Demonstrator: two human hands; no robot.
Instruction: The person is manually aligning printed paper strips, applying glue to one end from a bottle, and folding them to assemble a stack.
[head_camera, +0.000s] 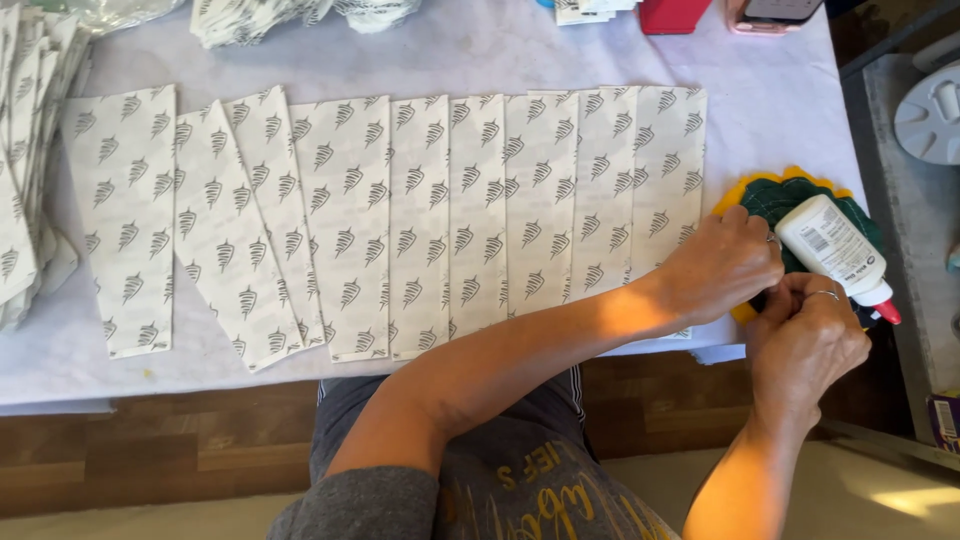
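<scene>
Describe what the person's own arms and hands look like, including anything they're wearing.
Both forearms are bare. The left arm shows a grey sleeve at the upper arm, part of a grey top with yellow lettering. The right hand wears a thin silver-coloured ring; the left hand seems to have a ring too, at its edge. No gloves, no watch visible.

Patterned paper strips (420, 215) in a row — red case (668, 14)

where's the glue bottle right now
In the head view the white glue bottle lies at the table's right end, on a green and yellow piece, just above the right hand and right of the left hand.
</scene>
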